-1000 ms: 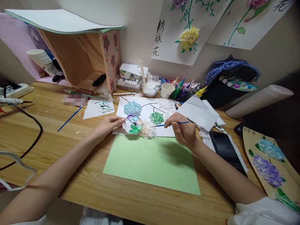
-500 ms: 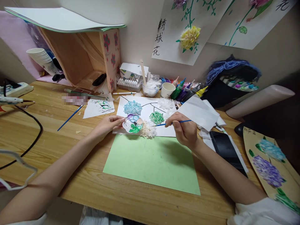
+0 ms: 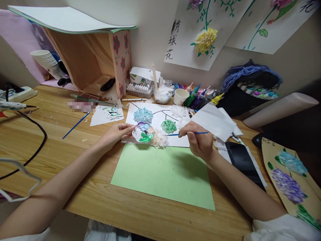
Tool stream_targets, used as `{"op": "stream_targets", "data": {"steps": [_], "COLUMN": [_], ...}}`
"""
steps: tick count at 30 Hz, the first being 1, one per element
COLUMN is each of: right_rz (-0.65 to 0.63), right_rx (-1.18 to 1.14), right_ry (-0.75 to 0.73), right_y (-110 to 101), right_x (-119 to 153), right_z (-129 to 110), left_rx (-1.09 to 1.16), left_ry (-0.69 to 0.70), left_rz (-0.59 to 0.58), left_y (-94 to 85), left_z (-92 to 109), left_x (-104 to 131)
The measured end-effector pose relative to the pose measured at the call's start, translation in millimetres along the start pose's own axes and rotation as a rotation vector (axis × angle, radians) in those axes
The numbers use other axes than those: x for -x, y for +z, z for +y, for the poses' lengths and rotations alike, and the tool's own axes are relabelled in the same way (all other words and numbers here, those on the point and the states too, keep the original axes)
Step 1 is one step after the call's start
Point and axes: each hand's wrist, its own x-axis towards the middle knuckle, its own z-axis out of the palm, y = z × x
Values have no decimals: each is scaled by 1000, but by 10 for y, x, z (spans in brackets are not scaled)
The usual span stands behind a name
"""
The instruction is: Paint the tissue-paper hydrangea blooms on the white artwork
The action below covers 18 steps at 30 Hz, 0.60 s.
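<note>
Between the thumb and fingers of my left hand [image 3: 123, 131] is a white flower-shaped paint palette [image 3: 136, 134] with purple, blue, peach and green paint in its wells. My right hand [image 3: 198, 140] grips a thin blue paintbrush [image 3: 186, 134]. The brush tip points left, at the cream ruffled paper flower [image 3: 159, 139]; whether it touches cannot be made out. This flower lies on a white paper sheet [image 3: 129, 115] with drawn black branches. A blue flower [image 3: 142, 115], a green flower [image 3: 169, 126] and a white flower [image 3: 181, 112] are also on that sheet.
A green sheet [image 3: 163, 174] lies in front of the artwork. Behind stand a paper cup [image 3: 181, 96], paint bottles [image 3: 195, 98] and a bowl of white scraps [image 3: 163, 94]. A phone [image 3: 243, 160] lies right, a second blue brush [image 3: 75, 125] left.
The view has shifted slightly. My right hand and the paintbrush have moved a little to the right, and the brush lies flatter. My left hand still holds the palette in place.
</note>
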Motion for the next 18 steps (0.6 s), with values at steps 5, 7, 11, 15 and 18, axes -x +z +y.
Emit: {"op": "stream_targets", "data": {"steps": [5, 7, 11, 15, 18], "right_rz": [122, 70, -59, -66, -96], "right_rx": [-92, -115, -88, -68, -63], "right_ry": [59, 68, 50, 20, 4], "right_y": [20, 37, 73, 85, 84], "right_x": [23, 11, -8, -13, -25], "right_z": [-26, -41, -54, -61, -71], "left_rx": [-1, -2, -14, -31, -33], "left_ry": [2, -7, -7, 5, 0], "left_rz": [-56, -70, -67, -58, -65], "left_y": [-3, 0, 11, 20, 19], "left_z": [-28, -36, -32, -19, -21], "left_x": [4, 2, 4, 15, 17]}}
